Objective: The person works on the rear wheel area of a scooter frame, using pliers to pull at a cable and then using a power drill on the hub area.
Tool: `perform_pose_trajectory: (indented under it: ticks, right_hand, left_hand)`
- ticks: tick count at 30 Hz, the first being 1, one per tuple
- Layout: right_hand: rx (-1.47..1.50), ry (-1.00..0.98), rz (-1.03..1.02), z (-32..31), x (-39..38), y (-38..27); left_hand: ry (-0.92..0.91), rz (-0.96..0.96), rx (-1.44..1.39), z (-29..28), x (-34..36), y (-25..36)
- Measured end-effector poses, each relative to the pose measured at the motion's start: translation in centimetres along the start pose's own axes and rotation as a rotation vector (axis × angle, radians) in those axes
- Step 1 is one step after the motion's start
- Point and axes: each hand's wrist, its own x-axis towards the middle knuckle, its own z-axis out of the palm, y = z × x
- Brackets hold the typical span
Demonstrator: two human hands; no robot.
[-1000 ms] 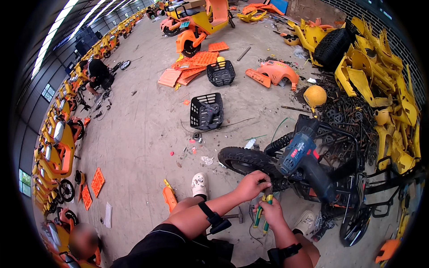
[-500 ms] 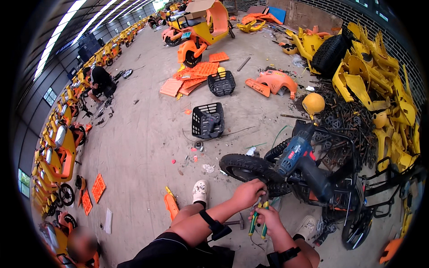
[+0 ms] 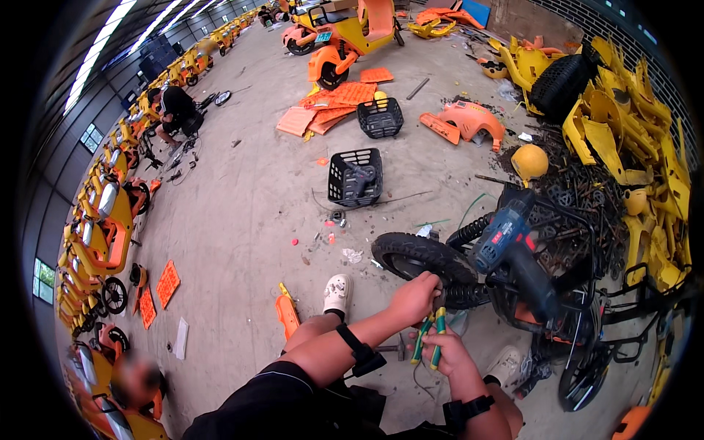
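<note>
My right hand is closed on pliers with green and yellow handles, which stand slightly apart. Just beyond their upper end, my left hand has its fingers curled together beside the black rear tyre and a coil shock absorber. Whatever those fingers pinch is hidden, and so are the plier jaws. The wheel belongs to a stripped black scooter frame lying in front of me on the right. On top of this frame rests a blue and black cordless drill.
A black basket holding another power tool stands ahead, near a second basket and orange panels. Yellow body parts and dark metal pieces heap up at right. Scooters line the left; a person crouches there.
The whole scene has shifted rightward and slightly up in the picture as my head turned. Both hands stay beside the wheel, the pliers still in the right one.
</note>
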Motion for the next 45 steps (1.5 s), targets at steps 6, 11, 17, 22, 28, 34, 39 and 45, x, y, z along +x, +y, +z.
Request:
perform_pose_trajectory:
  ticks: [6,11,17,22,28,34,39,45]
  right_hand:
    - [-0.054,0.057,-0.007,0.9,0.0,-0.5]
    - [-0.022,0.045,-0.026,1.0,-0.6,-0.2]
    - [-0.022,-0.007,-0.011,0.1,-0.8,-0.8]
    - [-0.062,0.022,-0.025,0.0,-0.9,-1.5]
    - [-0.074,-0.032,0.021,-1.0,-0.7,-1.7]
    - [-0.086,0.008,0.05,-0.9,-0.5,-2.1]
    - [-0.041,0.004,0.041,-0.4,-0.2,-2.1]
    - [-0.038,0.035,0.036,-0.2,0.2,-1.8]
  left_hand:
    - [0.009,0.014,-0.052,-0.2,-0.1,-0.5]
    - [-0.033,-0.009,-0.076,0.1,0.5,-0.7]
    - [-0.039,0.036,-0.105,0.5,0.8,-1.5]
    - [-0.061,0.064,-0.113,0.0,1.6,-1.9]
    - [-0.063,0.051,-0.127,-1.1,1.6,-0.9]
    - [-0.087,0.068,-0.109,-1.4,2.1,-0.9]
    - [-0.1,0.089,-0.144,-1.1,2.3,-1.9]
    - [-0.097,0.042,-0.15,-1.9,2.7,-1.9]
